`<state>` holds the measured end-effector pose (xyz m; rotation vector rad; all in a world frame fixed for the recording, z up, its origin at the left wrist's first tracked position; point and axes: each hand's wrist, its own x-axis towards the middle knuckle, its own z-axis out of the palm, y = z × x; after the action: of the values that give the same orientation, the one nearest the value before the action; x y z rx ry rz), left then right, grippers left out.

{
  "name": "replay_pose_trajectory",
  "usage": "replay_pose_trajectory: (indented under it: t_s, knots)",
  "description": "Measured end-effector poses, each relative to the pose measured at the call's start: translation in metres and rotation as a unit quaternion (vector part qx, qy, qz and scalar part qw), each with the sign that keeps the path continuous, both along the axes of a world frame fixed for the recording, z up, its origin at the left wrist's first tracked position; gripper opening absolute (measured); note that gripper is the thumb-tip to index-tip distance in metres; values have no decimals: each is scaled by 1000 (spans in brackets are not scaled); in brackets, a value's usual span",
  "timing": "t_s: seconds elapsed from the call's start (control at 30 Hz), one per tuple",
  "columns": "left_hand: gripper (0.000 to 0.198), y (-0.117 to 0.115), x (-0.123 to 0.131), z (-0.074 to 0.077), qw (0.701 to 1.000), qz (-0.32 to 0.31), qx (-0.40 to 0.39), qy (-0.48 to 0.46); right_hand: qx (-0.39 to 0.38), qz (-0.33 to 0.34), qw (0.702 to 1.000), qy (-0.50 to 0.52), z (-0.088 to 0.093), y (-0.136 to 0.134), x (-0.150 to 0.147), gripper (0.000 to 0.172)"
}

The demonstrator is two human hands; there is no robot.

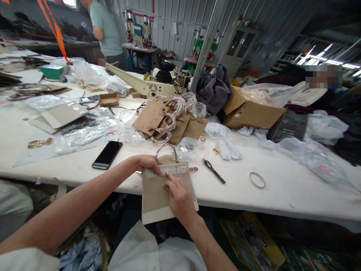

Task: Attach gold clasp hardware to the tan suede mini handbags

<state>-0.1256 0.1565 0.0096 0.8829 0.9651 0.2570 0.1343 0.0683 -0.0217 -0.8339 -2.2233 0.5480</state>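
Observation:
A flat beige handbag panel (158,197) with a paler strip along its top and bottom leans over the table's front edge towards my body. My left hand (149,165) grips its top edge at the left, thumb on the near face. Across the panel's right half lies my right hand (180,195); its index fingertip presses the pale top strip and the other fingers are curled, so anything under them is hidden. Behind the top edge stand a plastic-wrapped handle (167,148) and a strap end with metal fitting (193,169).
A phone (107,155), black-handled tool (214,171) and tape ring (257,180) lie on the white table (239,195). Beyond are brown bag pieces (150,118) with wrapped handles, a cream machine (152,88) and a cardboard box (254,113). A person (107,30) stands at back left.

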Motion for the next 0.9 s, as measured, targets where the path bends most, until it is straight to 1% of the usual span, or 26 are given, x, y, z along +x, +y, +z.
replay_pose_trajectory:
  t_s: [0.1, 0.2, 0.37, 0.5, 0.7, 0.8, 0.9]
  knots:
    - [47, 0, 0, -1, 1000, 7, 1, 1, 19, -16, 999, -26, 0, -4, -6, 26]
    - [49, -1, 0, -1, 1000, 11, 1, 5, 31, -23, 999, -26, -1, -6, -10, 26]
    - [46, -2, 2, -4, 999, 23, 19, 22, 25, -24, 999, -19, -4, -2, -12, 31]
    - [47, 0, 4, -6, 999, 22, 32, 33, 25, -24, 999, -30, -3, 2, -11, 31]
    - [47, 0, 3, 0, 998, 10, 51, 34, 37, -24, 997, -61, 0, 6, -12, 28]
    - [47, -1, 2, 2, 998, 12, 48, 36, 28, -8, 999, -40, 3, 6, -8, 25]
    - [50, -1, 4, 2, 998, 15, 35, 57, -10, 28, 999, 18, 10, 7, 3, 25]
